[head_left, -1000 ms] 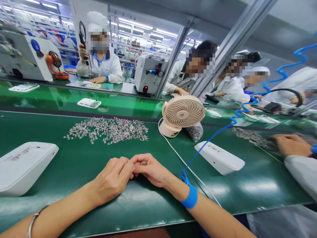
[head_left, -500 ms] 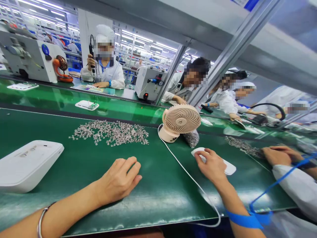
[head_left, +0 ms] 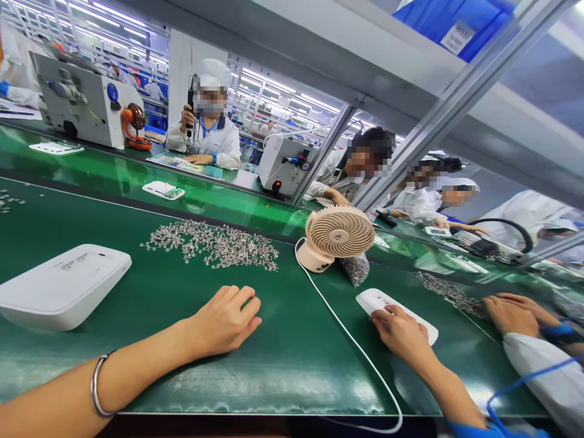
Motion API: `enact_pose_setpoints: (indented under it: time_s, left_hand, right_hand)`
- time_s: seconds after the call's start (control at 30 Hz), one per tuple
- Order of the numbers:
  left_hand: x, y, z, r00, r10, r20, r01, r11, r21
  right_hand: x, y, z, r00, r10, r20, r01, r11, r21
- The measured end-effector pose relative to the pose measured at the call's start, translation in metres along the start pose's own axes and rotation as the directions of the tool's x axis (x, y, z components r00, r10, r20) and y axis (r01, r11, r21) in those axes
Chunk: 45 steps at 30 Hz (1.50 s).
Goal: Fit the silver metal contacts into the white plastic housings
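My left hand (head_left: 224, 321) rests on the green mat (head_left: 283, 365) with its fingers curled under and nothing visible in it. My right hand (head_left: 401, 333) lies over the near end of a flat white device (head_left: 375, 300) to the right, fingers wrapped on its edge. A second white device (head_left: 64, 285) sits at the far left. A heap of several small metal parts (head_left: 214, 244) lies on the mat beyond my left hand.
A small beige fan (head_left: 338, 235) stands mid-table, its white cable (head_left: 347, 340) running toward me between my hands. A bag of parts (head_left: 354, 267) leans by the fan. A neighbour's hands (head_left: 513, 313) work a parts pile (head_left: 449, 291) at right. Workers sit beyond the conveyor (head_left: 137, 176).
My hands were together at centre; the right hand swung out right onto the white device and drew it nearer. The left hand stayed on the mat.
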<state>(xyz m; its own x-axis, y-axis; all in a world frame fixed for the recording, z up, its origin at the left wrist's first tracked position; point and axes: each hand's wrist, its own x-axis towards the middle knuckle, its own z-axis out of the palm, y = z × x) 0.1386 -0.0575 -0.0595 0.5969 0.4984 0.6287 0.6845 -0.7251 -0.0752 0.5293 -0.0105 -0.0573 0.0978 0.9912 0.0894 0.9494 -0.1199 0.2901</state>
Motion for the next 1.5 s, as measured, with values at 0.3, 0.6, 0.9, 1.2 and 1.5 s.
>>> enact_pose_setpoints:
  time_s: [0.3, 0.6, 0.9, 1.2, 1.5]
  left_hand:
    - [0.0, 0.001, 0.001, 0.996, 0.022, 0.083, -0.021, 1.0, -0.014]
    - [0.0, 0.002, 0.0, 0.997, 0.021, 0.073, -0.019, 0.999, -0.027]
    - [0.001, 0.003, -0.002, 1.0, -0.012, 0.027, 0.014, 0.998, -0.059]
    - [0.004, 0.006, -0.006, 0.993, -0.074, -0.091, 0.07, 0.997, -0.044]
    - [-0.001, 0.009, 0.003, 0.975, -0.125, 0.183, 0.133, 0.991, -0.035]
  right_hand:
    - [0.0, 0.02, 0.019, 0.878, -0.288, -0.383, 0.352, 0.93, 0.107]
    - [-0.01, 0.002, 0.012, 0.757, -0.232, -0.61, 0.446, 0.867, 0.223]
    - [-0.034, -0.063, -0.044, 0.668, -0.132, -0.732, 0.519, 0.788, 0.331]
    - [-0.068, -0.177, -0.08, 0.447, -0.607, -0.657, 0.894, 0.324, 0.309]
    - [-0.019, -0.176, -0.111, 0.565, -0.697, -0.442, 0.772, 0.257, 0.581]
